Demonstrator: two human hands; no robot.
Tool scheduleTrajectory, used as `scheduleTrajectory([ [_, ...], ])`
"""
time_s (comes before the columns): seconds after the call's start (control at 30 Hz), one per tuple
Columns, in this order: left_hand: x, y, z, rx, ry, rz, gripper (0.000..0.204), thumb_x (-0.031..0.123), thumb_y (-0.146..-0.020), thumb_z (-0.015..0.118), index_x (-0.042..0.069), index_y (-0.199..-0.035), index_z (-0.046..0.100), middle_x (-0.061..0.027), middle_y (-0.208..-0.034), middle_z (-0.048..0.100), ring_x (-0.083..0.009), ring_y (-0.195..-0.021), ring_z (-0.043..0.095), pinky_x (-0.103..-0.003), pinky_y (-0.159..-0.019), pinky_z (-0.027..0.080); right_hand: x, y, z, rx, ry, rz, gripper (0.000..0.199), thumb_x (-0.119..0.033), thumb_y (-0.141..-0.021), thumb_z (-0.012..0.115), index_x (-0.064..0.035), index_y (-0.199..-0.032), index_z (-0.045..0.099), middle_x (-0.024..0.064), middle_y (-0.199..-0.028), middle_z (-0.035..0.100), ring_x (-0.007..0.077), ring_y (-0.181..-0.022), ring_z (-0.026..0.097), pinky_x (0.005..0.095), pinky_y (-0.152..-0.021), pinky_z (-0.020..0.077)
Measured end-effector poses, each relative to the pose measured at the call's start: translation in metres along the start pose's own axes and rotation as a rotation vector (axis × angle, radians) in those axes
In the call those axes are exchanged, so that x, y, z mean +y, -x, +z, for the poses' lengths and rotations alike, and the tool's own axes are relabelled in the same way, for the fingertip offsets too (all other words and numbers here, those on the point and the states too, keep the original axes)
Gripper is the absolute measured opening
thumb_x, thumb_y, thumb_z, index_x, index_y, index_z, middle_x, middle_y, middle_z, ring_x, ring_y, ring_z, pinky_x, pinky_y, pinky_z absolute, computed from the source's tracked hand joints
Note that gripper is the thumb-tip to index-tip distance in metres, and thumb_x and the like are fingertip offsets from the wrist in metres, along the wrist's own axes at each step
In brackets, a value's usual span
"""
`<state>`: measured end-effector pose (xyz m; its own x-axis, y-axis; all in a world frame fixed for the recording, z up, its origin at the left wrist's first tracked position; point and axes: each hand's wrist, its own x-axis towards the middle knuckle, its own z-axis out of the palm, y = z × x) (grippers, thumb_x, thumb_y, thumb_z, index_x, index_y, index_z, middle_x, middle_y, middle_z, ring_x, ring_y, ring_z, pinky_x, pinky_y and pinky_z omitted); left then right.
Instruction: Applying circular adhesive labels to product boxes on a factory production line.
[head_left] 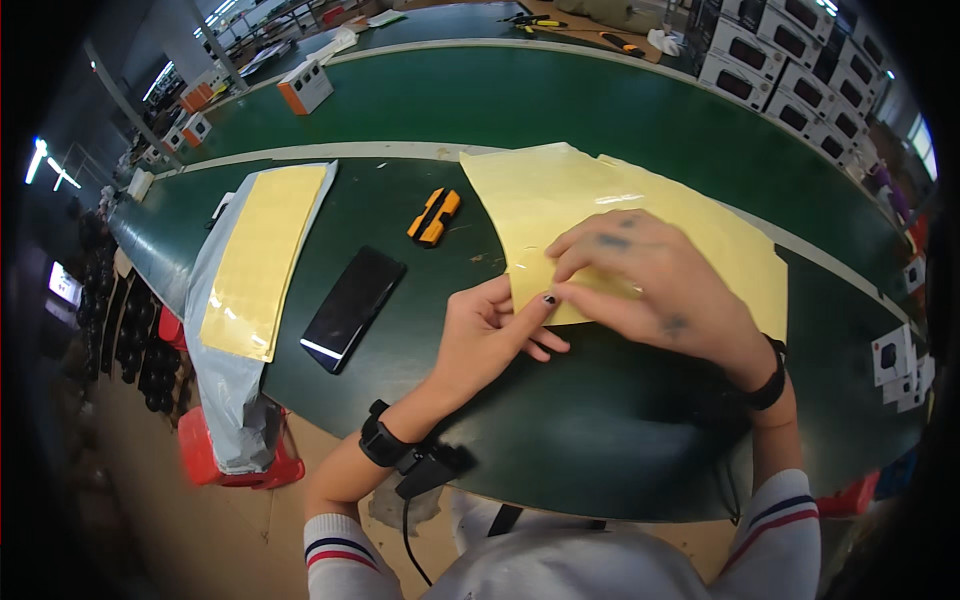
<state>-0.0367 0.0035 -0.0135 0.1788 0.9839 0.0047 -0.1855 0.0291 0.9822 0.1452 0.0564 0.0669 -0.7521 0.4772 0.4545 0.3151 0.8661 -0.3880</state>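
A large yellow sheet (610, 180) with a glossy surface lies on the dark green table in front of me, its near edge lifted toward my hands. My left hand (482, 330) grips its near left corner, thumb on top and fingers underneath. A small dark spot shows at the left thumb's tip; I cannot tell what it is. Over the same corner bends my right hand (655, 275), fingers curled and thumb brought toward the index finger, close to the left thumb. Whatever sits between the right fingertips is too small to make out.
Left of my hands lie a black phone (353, 308) and an orange-and-black tool (434, 217). Yellow sheets (262, 265) rest on a grey plastic bag (240, 420) hanging over the table edge, above a red stool (200, 447). Boxes (745, 65) are stacked far right; small white cards (893, 360) lie nearer.
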Motion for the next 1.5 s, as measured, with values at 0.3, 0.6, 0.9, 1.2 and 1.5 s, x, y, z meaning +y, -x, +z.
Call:
scheduleTrajectory([
  [0.3, -0.006, -0.003, 0.004, -0.022, -0.023, 0.054, 0.024, 0.004, -0.089, 0.053, -0.009, -0.110, 0.051, -0.0118, -0.101, 0.059, -0.0148, -0.087, 0.062, -0.026, -0.068, 0.058, 0.025, 0.005, 0.022, -0.116, -0.089, 0.000, 0.015, -0.015, -0.085, 0.054, -0.0012, -0.084, 0.059, 0.0089, -0.089, 0.060, 0.0286, -0.080, 0.058, 0.0368, -0.073, 0.0455],
  [0.6, -0.006, -0.002, -0.001, -0.102, -0.083, 0.082, 0.028, 0.005, -0.093, 0.043, -0.009, -0.117, 0.048, -0.0164, -0.110, 0.058, -0.0230, -0.096, 0.061, -0.033, -0.079, 0.056, 0.031, 0.007, 0.021, -0.109, -0.069, -0.085, 0.013, -0.014, -0.084, 0.056, -0.0017, -0.086, 0.057, 0.0081, -0.091, 0.059, 0.0274, -0.074, 0.059, 0.0359, -0.065, 0.0469],
  [0.9, -0.015, -0.004, 0.000, 0.018, -0.406, 0.305, 0.014, 0.001, -0.088, 0.049, -0.008, -0.097, 0.056, -0.0133, -0.084, 0.065, -0.0188, -0.078, 0.067, -0.025, -0.067, 0.054, 0.025, 0.008, 0.024, -0.087, 0.133, -0.175, 0.015, -0.015, -0.082, 0.058, 0.0002, -0.083, 0.055, 0.0102, -0.088, 0.057, 0.0251, -0.074, 0.060, 0.0342, -0.066, 0.0485],
  [1.2, -0.020, -0.004, -0.003, 0.087, -0.666, 0.479, 0.017, 0.002, -0.080, 0.060, -0.003, -0.068, 0.047, -0.0132, -0.052, 0.050, -0.0181, -0.041, 0.051, -0.029, -0.042, 0.038, 0.021, 0.007, 0.023, -0.131, 0.120, -0.154, 0.016, -0.015, -0.079, 0.059, 0.0013, -0.079, 0.055, 0.0114, -0.081, 0.055, 0.0239, -0.073, 0.059, 0.0327, -0.062, 0.0491],
  [1.5, -0.019, -0.004, -0.003, 0.063, -0.712, 0.480, 0.019, 0.003, -0.078, 0.061, -0.002, -0.066, 0.047, -0.0150, -0.052, 0.049, -0.0209, -0.041, 0.052, -0.030, -0.041, 0.038, 0.018, 0.010, 0.027, -0.158, 0.219, -0.149, 0.016, -0.011, -0.074, 0.061, 0.0029, -0.079, 0.057, 0.0113, -0.081, 0.056, 0.0239, -0.069, 0.061, 0.0324, -0.058, 0.0505],
])
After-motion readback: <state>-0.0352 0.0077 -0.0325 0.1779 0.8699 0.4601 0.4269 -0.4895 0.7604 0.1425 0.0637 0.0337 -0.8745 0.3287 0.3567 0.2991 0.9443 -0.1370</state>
